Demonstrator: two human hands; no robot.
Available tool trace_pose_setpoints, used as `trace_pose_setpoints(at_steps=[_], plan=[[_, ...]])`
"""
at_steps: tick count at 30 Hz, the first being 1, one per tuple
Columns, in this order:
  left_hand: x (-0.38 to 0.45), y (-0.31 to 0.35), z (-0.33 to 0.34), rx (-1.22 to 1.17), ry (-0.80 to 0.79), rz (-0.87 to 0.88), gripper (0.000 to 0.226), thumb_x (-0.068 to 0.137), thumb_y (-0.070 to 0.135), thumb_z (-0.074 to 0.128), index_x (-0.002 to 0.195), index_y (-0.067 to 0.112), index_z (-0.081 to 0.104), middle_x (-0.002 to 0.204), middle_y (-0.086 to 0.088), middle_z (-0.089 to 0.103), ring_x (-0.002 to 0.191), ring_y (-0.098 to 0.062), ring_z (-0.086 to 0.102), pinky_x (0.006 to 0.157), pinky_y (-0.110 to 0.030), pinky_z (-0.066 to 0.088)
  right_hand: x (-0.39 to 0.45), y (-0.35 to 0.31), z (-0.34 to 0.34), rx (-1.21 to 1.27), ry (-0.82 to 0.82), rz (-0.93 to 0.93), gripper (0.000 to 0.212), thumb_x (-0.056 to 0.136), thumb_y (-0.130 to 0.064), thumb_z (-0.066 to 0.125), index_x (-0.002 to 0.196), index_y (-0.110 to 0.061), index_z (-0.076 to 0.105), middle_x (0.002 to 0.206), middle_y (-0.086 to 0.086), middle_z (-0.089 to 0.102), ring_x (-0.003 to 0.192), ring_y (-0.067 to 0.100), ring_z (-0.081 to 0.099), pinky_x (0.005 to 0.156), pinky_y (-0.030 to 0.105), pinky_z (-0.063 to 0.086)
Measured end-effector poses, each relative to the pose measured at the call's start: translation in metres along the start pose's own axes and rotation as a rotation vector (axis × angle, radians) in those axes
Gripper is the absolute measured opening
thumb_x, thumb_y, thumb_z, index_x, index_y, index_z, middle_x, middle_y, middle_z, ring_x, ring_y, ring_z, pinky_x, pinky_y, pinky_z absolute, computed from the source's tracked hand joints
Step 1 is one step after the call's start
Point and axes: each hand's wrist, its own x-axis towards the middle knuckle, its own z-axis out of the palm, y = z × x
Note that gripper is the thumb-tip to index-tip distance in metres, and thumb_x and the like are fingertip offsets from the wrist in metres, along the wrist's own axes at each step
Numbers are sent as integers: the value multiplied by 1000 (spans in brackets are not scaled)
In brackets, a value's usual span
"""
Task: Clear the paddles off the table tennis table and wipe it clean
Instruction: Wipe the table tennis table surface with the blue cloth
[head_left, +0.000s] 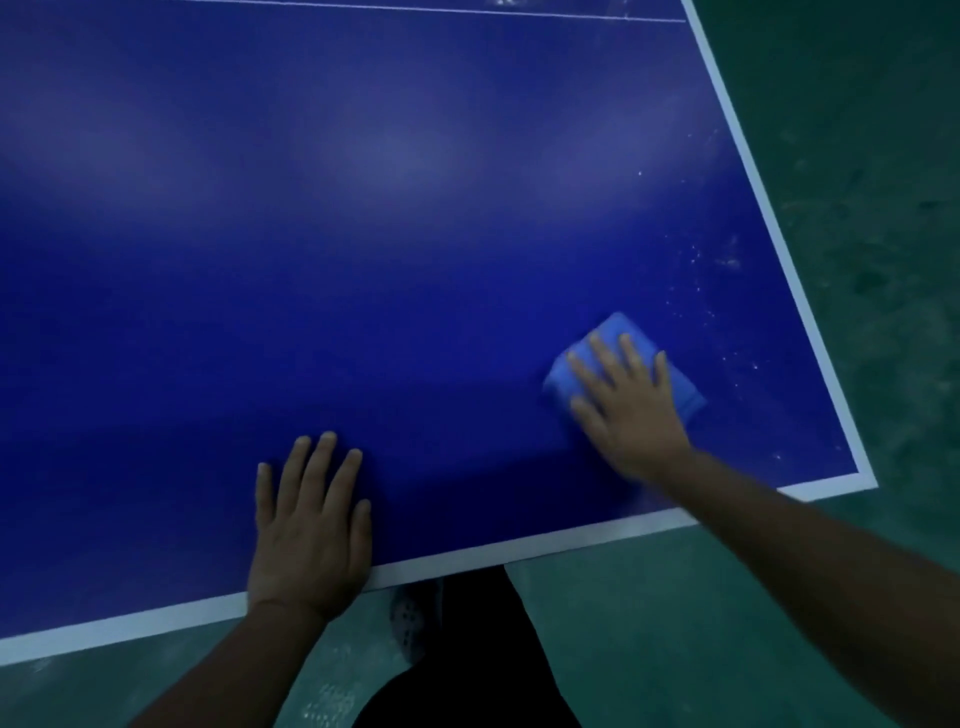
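Your cloth (675, 384) is a folded blue pad lying flat on the table (363, 208), near its right corner. It looks soft and light, likely to bunch or slip, so press from above with a flat palm instead of pinching an edge. Your right hand (626, 405) rests on it, fingers straight and slightly spread. Your left hand (311, 525) lies flat by the near edge, fingers slightly spread, bracing you. White specks (722, 270) dot the surface by the right sideline. No paddles show in view.
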Motion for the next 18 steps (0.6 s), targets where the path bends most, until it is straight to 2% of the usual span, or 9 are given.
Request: trace_pose_setpoints(at_steps=[2, 4, 5, 6, 8, 10, 12, 15, 18], plan=[[-1, 1, 0, 5, 1, -3, 61, 98, 41, 27, 144, 10, 51, 159, -15, 35, 151, -32, 21, 120, -62, 13, 24, -12, -5, 130, 21, 391, 57, 105, -54, 23, 159, -38, 16, 169, -4, 8, 155, 30, 1, 120, 64, 2], [0, 1, 0, 9, -11, -8, 61, 98, 41, 25, 145, 10, 50, 160, -14, 34, 152, -32, 20, 120, -62, 12, 32, -55, -3, 180, 49, 608, 58, 104, -52, 25, 160, -37, 17, 169, -4, 5, 155, 31, 1, 119, 66, 2], [1, 1, 0, 6, -18, -14, 62, 98, 42, 24, 146, 10, 49, 160, -14, 33, 152, -31, 18, 121, -62, 10, 25, -81, 2, 172, 87, 566, 57, 104, -51, 27, 159, -36, 22, 169, -2, 10, 155, 33, 5, 118, 68, 3], [2, 2, 1, 0, -22, -16, 63, 98, 42, 24, 146, 11, 48, 161, -13, 31, 153, -31, 17, 121, -61, 9, 10, -106, 7, 158, 96, 414, 56, 103, -51, 30, 157, -34, 28, 168, 1, 16, 154, 35, 11, 117, 68, 6], [2, 1, 2, -6, -22, -13, 64, 97, 43, 23, 146, 11, 48, 161, -13, 30, 153, -30, 14, 122, -60, 6, -36, -130, 17, 98, 53, 1, 54, 103, -51, 33, 153, -33, 38, 165, 2, 27, 152, 37, 19, 117, 69, 13], [2, 0, 3, -12, -17, -9, 64, 97, 43, 23, 146, 11, 48, 161, -13, 30, 153, -30, 14, 122, -60, 4, -62, -96, 19, 70, 15, -91, 54, 101, -52, 34, 151, -33, 42, 163, 2, 32, 151, 36, 22, 115, 68, 19], [2, 1, 3, -22, -18, -9, 64, 97, 43, 23, 145, 10, 49, 161, -14, 30, 153, -31, 14, 122, -59, 2, -70, -39, 16, 35, -4, 140, 59, 100, -54, 27, 155, -32, 35, 165, 3, 26, 153, 35, 15, 116, 67, 17], [2, 2, 2, -19, -29, -17, 66, 96, 44, 22, 147, 11, 47, 162, -13, 29, 154, -29, 11, 123, -57, -1, -69, 23, 8, 60, -98, 537, 60, 103, -57, 12, 160, -37, 6, 169, -3, -1, 155, 27, -6, 121, 61, 1], [2, 2, 1, -26, -24, -18, 67, 96, 45, 21, 147, 11, 47, 162, -13, 29, 153, -29, 11, 123, -55, -3, -49, 10, 5, 156, -28, 801, 59, 104, -55, 14, 160, -37, 5, 169, -4, -4, 155, 28, -7, 120, 65, -1]])
